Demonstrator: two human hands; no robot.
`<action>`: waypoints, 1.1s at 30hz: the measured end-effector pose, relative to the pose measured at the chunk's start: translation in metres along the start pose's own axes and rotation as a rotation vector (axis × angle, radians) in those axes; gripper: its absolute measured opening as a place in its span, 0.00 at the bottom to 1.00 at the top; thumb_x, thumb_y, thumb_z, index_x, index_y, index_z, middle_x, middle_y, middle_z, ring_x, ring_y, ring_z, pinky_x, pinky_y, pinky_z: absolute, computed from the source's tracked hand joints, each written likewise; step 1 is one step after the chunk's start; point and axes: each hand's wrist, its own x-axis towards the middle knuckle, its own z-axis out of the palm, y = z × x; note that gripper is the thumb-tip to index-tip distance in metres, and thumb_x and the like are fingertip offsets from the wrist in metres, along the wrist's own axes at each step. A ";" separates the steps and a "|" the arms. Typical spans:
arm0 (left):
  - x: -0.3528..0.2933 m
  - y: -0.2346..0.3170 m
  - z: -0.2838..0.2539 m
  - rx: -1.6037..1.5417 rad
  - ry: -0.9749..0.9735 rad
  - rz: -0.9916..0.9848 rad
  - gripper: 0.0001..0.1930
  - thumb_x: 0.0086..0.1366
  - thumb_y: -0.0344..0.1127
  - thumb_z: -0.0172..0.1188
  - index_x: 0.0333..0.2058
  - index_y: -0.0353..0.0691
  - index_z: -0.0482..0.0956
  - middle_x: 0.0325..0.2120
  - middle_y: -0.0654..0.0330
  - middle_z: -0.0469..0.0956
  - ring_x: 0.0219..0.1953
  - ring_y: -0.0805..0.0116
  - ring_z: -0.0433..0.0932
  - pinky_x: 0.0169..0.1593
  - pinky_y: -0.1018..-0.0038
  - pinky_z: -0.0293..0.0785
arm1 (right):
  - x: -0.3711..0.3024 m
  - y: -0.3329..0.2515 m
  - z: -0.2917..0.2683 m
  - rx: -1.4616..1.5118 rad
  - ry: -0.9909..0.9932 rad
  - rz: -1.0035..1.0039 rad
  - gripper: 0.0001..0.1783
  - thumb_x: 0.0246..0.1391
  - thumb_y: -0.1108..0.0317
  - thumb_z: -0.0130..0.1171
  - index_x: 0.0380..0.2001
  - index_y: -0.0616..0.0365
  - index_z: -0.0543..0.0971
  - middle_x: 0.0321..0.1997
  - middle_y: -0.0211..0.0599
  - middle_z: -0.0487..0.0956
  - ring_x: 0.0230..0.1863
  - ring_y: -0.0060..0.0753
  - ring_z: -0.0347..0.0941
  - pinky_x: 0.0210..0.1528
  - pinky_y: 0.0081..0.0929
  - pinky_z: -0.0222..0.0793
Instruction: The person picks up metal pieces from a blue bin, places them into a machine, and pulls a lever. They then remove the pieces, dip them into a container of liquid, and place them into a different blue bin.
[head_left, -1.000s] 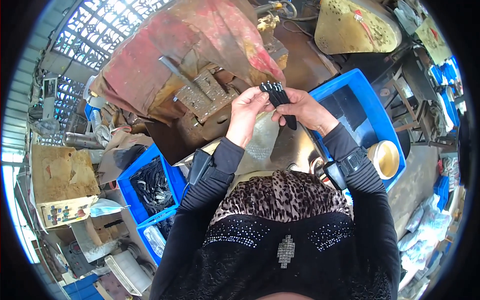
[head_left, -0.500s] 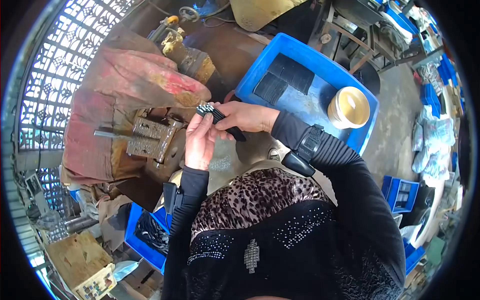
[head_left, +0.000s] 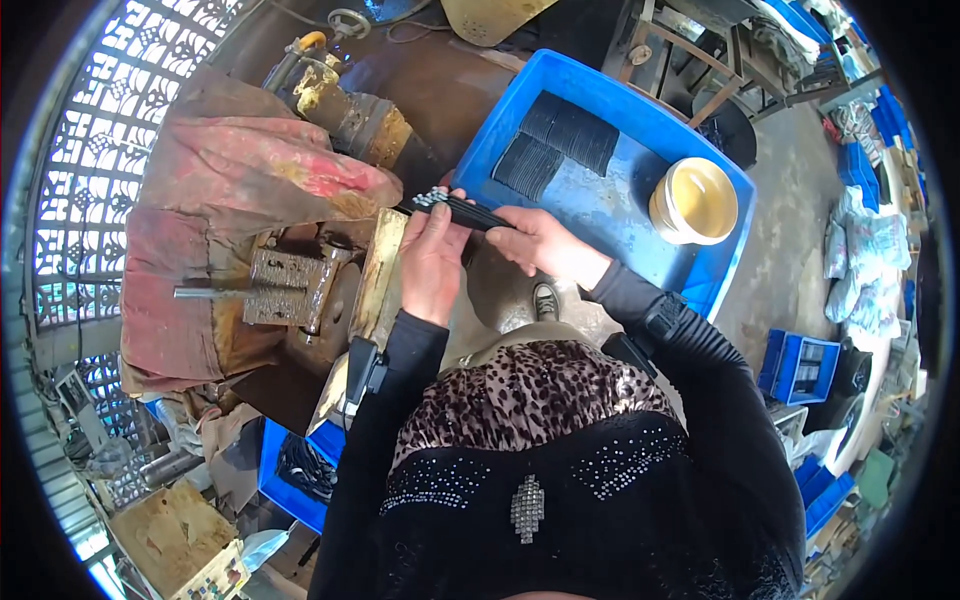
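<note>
A bundle of thin black strips with shiny silvery ends point(head_left: 478, 213) lies across both my hands, silvery ends toward the left. My left hand point(head_left: 432, 268) is closed around the silvery end, thumb on top. At the other end, my right hand point(head_left: 548, 246) pinches the strips between thumb and fingers. Both hands are in front of a large blue tray point(head_left: 650, 122), near its left corner. Inside the tray are neat stacks of black flat pieces point(head_left: 578, 138) and a round cream-coloured bucket point(head_left: 668, 215).
On my left stands a machine with a wet metal block point(head_left: 285, 285) and a projecting metal rod point(head_left: 205, 292), partly draped with a stained red cloth point(head_left: 165, 270). A blue bin with black pieces point(head_left: 300, 470) sits below it. A wooden box point(head_left: 170, 525) is at the lower left.
My right hand has slid rightward to the far end of the bundle, which now lies flatter. My left hand has shifted right, and the whole view has moved slightly.
</note>
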 end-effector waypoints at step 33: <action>0.025 0.045 -0.116 1.255 0.516 0.574 0.12 0.64 0.23 0.54 0.46 0.28 0.76 0.43 0.54 0.79 0.45 0.69 0.76 0.53 0.74 0.70 | -0.130 0.031 -0.213 -1.292 0.632 0.054 0.18 0.55 0.59 0.52 0.26 0.66 0.78 0.27 0.58 0.78 0.33 0.57 0.76 0.37 0.47 0.70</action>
